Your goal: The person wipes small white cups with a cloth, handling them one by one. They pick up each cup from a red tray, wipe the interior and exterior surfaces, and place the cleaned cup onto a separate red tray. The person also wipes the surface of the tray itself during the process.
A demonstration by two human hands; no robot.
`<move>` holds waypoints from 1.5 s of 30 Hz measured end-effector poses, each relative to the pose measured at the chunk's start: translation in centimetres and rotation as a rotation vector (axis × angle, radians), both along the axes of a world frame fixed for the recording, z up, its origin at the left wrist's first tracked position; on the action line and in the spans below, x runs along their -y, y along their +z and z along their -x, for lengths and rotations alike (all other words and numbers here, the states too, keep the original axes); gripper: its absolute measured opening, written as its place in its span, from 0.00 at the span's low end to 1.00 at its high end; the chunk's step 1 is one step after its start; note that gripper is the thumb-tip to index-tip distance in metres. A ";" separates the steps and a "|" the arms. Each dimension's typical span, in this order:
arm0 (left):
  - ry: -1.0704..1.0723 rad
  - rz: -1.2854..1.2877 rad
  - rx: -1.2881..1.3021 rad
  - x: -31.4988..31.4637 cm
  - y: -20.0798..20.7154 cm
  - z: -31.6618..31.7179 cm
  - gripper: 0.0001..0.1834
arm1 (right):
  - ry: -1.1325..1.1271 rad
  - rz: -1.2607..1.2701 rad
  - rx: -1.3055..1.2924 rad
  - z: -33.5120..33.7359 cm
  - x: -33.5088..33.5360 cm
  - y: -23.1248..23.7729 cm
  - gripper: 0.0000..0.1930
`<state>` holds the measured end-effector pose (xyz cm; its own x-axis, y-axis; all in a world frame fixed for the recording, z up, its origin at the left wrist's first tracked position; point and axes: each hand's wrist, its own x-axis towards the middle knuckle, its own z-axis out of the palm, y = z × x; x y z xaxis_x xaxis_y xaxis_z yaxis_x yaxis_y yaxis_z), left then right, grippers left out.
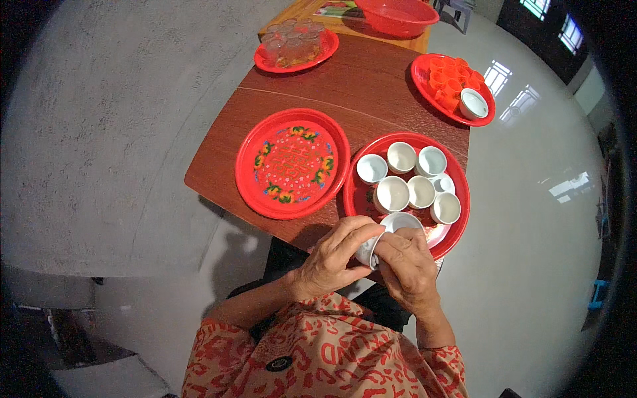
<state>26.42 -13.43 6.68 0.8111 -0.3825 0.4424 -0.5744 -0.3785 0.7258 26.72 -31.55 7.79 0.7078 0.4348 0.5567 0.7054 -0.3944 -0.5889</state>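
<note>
My left hand curls around the side of a white cup, held tilted over the near edge of a red round tray. My right hand is closed on the same cup, its fingers bent at the rim; their tips are hidden. Just beyond my fingers shows another white rounded rim; whether it stands on the tray or is in my grip I cannot tell. Several white cups stand mouth up on that tray, close together.
Left of the cups lies a red tray with a flower pattern. Farther off are a red plate of clear glasses, a red tray of orange cups with one white cup, and a red basin. All border the brown table.
</note>
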 end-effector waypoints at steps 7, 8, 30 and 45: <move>-0.016 -0.040 0.069 -0.5 -0.1 -0.1 0.40 | 0.074 0.135 -0.102 -0.3 0.0 1.0 0.16; -0.024 -0.032 0.060 -0.6 -0.1 -0.1 0.40 | 0.103 0.132 -0.122 -0.4 0.2 1.1 0.16; 0.134 0.053 -0.001 -1.2 1.0 0.0 0.35 | -0.242 -0.261 -0.317 0.6 -1.6 -0.2 0.12; -0.092 0.157 -0.382 -2.0 1.4 0.1 0.36 | -0.081 -0.117 0.145 -1.5 -1.8 0.5 0.19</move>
<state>26.34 -11.45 8.05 0.8937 -0.4128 0.1758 -0.2795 -0.2057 0.9378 28.20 -29.79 8.25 0.6468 0.3059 0.6986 0.7548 -0.3878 -0.5290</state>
